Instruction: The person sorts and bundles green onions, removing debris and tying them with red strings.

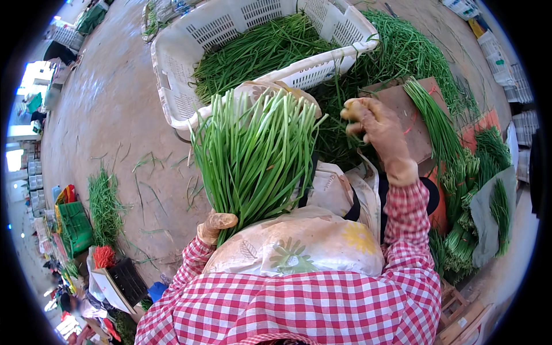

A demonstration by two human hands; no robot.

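Left hand grips the stalk bunch; right hand raised beside the board

Through the head camera I record a brown floor with loose green scraps strewn on it. The largest item on it is a white slotted crate, ahead of the wearer, with loose green stalks inside. To the crate's right I note a broad heap of greens, spread on the floor.

A stained floral apron covers the wearer's lap. Above it, left of centre, stands the large bunch of green stalks, fanned out, pale ends upward and overlapping the crate's near side in my view; its lower end is at the apron's left edge.

To the right I find a brown board, with a slim bundle of stalks lying across its right part and running beyond its edge.

The left hand is closed around the bunch's lower end, thumb laid across the stalks. The right hand is raised between bunch and board, fingers half curled; it is blurred, and I cannot tell whether it holds anything thin.

Smallest noted: a red strand on the board.
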